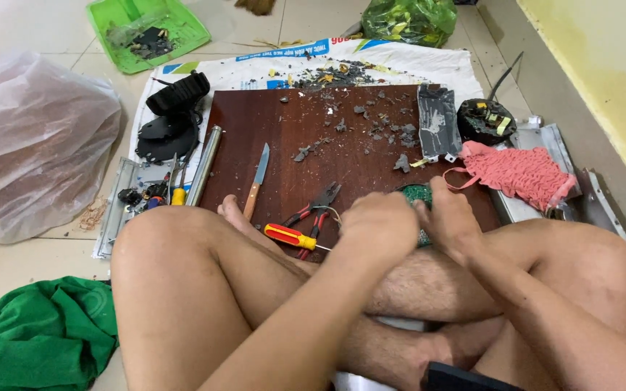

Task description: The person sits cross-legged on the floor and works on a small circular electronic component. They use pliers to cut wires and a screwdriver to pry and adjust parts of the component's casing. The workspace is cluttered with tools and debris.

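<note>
While the person sits cross-legged on the floor, left hand [378,221] and right hand [449,221] curl their fingers around a green circuit board [416,194] over the brown wooden board [291,130] (catches debris), pliers [318,206] and red-yellow screwdriver [290,236] within reach.

Soft, even indoor light, faint shadows, mild glare on the floor tiles [30,29], hands slightly motion-blurred

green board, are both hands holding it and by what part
Yes: left hand and right hand grip the green board by its near edges; fingers mostly hide it.
</note>
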